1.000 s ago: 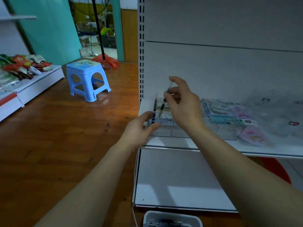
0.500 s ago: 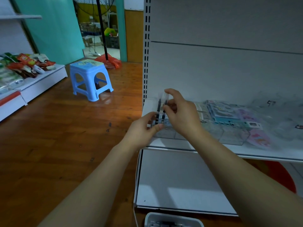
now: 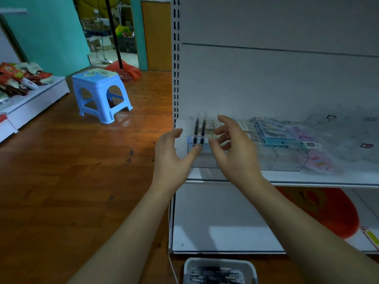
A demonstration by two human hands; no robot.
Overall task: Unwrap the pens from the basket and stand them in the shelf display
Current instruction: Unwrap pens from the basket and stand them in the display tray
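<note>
Dim indoor light, brighter through the far doorway, wide-angle bending at edges

no legible text, printing on shelf packets [image 3: 283,134] and snack bags [image 3: 18,76] too blurred

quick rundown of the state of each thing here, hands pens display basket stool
left hand: open, thumb touching the display
right hand: open, holding nothing
two pens: standing upright in the display
display: on the shelf
basket: on the floor, holding more pens
stool: upright on the floor
</note>
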